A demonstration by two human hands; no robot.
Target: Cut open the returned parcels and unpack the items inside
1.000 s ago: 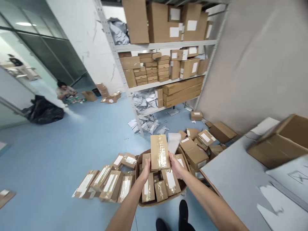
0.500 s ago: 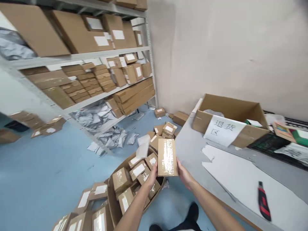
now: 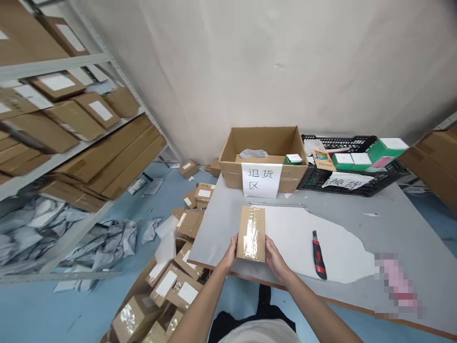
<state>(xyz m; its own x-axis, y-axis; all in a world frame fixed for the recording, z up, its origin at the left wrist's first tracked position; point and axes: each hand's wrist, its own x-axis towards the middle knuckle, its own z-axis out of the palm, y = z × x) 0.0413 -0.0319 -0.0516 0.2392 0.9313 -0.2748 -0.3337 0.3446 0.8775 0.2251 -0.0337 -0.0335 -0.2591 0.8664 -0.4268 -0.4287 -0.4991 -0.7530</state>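
Note:
A small brown cardboard box (image 3: 251,233), with shiny clear tape down its top, is held between both my hands over the front edge of the grey table (image 3: 221,209). My left hand (image 3: 230,255) presses its left side, and my right hand (image 3: 275,259) presses the right side. To the right of the box, a black and red utility knife (image 3: 319,256) lies on a white sheet (image 3: 342,247). Behind it stands an open carton (image 3: 228,174) with a handwritten paper sign (image 3: 262,180) on its front.
Beside the carton, a black plastic crate (image 3: 307,178) holds green and white boxes. A large bin of taped parcels (image 3: 167,286) stands on the floor at my left. Shelving (image 3: 53,164) with boxes and grey bags rises at the far left. The pinkish blurred patch (image 3: 398,286) is unreadable.
My view has swung to the right, from the shelves and parcel bin to the table. The box has travelled with both hands and is over the table's edge.

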